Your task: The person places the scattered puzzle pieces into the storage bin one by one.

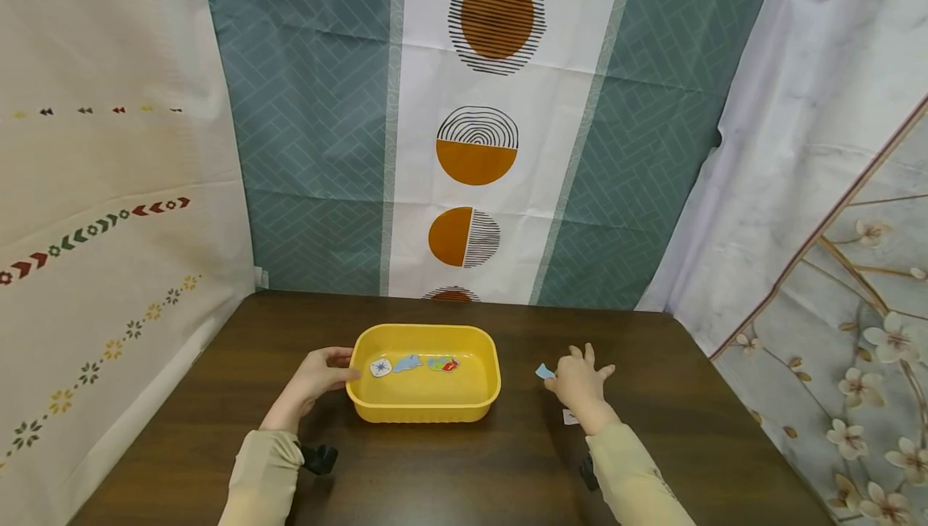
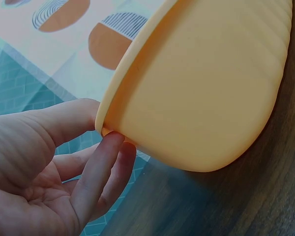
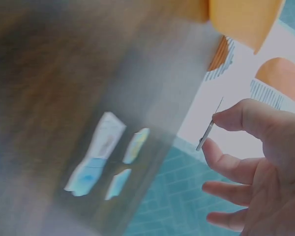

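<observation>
A yellow plastic tray (image 1: 424, 412) stands on the table, with three small flat cut-outs inside: a compass design (image 1: 380, 367), a blue shape (image 1: 408, 362) and a colourful one (image 1: 443, 364). My left hand (image 1: 319, 379) pinches the tray's left rim, thumb and fingers on either side of it, as the left wrist view shows. To the right of the tray, my right hand (image 1: 577, 381) pinches a thin flat cut-out (image 3: 207, 132) between thumb and index finger. That cut-out is edge-on in the right wrist view, its picture hidden; the other fingers are spread.
Under the right hand, several flat cut-outs lie on the dark wooden table (image 1: 435, 470), among them a white and blue one (image 3: 94, 157) and two smaller ones. Printed curtains (image 1: 312, 147) hang behind the table and at both sides.
</observation>
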A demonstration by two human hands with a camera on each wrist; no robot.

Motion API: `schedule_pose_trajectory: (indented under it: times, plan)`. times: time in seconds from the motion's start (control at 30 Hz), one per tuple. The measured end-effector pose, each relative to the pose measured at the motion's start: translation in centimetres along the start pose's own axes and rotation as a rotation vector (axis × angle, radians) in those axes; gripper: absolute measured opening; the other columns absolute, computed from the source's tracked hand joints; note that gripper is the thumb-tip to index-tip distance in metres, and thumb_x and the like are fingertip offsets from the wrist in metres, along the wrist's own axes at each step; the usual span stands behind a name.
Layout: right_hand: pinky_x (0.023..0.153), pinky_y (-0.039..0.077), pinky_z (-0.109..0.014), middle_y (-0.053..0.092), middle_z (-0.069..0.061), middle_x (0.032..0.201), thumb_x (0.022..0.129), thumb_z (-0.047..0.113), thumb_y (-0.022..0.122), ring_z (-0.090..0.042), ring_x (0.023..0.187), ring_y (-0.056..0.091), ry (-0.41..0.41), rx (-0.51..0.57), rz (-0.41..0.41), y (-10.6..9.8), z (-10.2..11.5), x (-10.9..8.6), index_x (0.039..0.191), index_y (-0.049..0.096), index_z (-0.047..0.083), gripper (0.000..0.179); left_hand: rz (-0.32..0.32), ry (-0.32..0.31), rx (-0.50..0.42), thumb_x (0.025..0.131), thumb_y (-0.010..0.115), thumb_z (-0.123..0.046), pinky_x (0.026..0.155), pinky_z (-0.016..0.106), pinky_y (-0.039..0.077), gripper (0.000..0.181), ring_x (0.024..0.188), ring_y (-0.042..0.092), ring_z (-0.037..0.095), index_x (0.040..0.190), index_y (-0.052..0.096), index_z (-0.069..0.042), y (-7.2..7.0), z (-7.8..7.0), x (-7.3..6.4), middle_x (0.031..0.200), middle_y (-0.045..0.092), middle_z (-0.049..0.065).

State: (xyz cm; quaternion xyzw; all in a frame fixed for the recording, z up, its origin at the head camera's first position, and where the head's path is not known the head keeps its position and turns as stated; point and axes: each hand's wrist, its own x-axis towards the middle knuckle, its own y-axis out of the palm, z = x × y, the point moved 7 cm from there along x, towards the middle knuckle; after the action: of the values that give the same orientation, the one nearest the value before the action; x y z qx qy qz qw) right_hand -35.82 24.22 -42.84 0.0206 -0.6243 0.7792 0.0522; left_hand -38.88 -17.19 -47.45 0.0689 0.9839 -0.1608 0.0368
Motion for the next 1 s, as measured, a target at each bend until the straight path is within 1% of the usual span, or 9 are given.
schedule_pose_trajectory:
  times: [0.3, 0.53, 0.6, 0.73, 1.0]
  plan:
    - [0.096, 0.012, -0.085, 0.043, -0.031, 0.141, 0.084, 0.022, 0.072, -0.054, 0.14, 0.015, -0.038, -0.006, -0.025, -1.9, 2.5, 1.7, 0.057, 0.062, 0.009, 0.032, -0.005, -0.005, -0.01, 0.084, 0.069, -0.003, 0.08, 0.036, 0.059, 0.055, 0.094, 0.064, 0.022, 0.131, 0.047, 0.015, 0.0, 0.2, 0.1, 0.123, 0.053, 0.031]
    - [0.098, 0.012, -0.083, 0.042, -0.029, 0.143, 0.085, 0.026, 0.073, -0.052, 0.141, 0.014, -0.07, -0.02, -0.026, -3.4, 5.4, 3.0, 0.059, 0.064, 0.009, 0.032, -0.012, -0.001, -0.016, 0.083, 0.07, -0.003, 0.08, 0.036, 0.059, 0.054, 0.094, 0.064, 0.022, 0.13, 0.048, 0.014, -0.1, 0.1, 0.1, 0.121, 0.054, 0.03]
    - [0.098, 0.014, -0.083, 0.042, -0.028, 0.143, 0.085, 0.027, 0.073, -0.051, 0.141, 0.015, -0.083, -0.035, -0.029, -3.7, 6.4, 3.2, 0.059, 0.065, 0.01, 0.032, -0.014, -0.002, -0.018, 0.083, 0.07, -0.003, 0.08, 0.036, 0.059, 0.054, 0.094, 0.064, 0.022, 0.13, 0.049, 0.014, -0.1, 0.1, 0.1, 0.121, 0.054, 0.03]
    - [0.099, 0.015, -0.082, 0.042, -0.026, 0.144, 0.084, 0.03, 0.073, -0.05, 0.142, 0.017, -0.104, -0.053, -0.036, -4.0, 8.3, 3.6, 0.065, 0.069, 0.01, 0.028, -0.019, 0.0, -0.027, 0.082, 0.07, -0.002, 0.079, 0.036, 0.059, 0.054, 0.093, 0.064, 0.022, 0.129, 0.049, 0.015, -0.1, 0.0, 0.0, 0.121, 0.055, 0.03]
    - [0.101, 0.014, -0.081, 0.043, -0.022, 0.146, 0.085, 0.031, 0.073, -0.047, 0.143, 0.018, -0.145, -0.043, -0.032, -3.6, 11.8, 4.2, 0.065, 0.07, 0.012, 0.028, -0.024, -0.007, -0.037, 0.082, 0.07, -0.002, 0.08, 0.036, 0.059, 0.054, 0.094, 0.064, 0.022, 0.129, 0.05, 0.014, 0.0, 0.4, 0.0, 0.121, 0.055, 0.029]
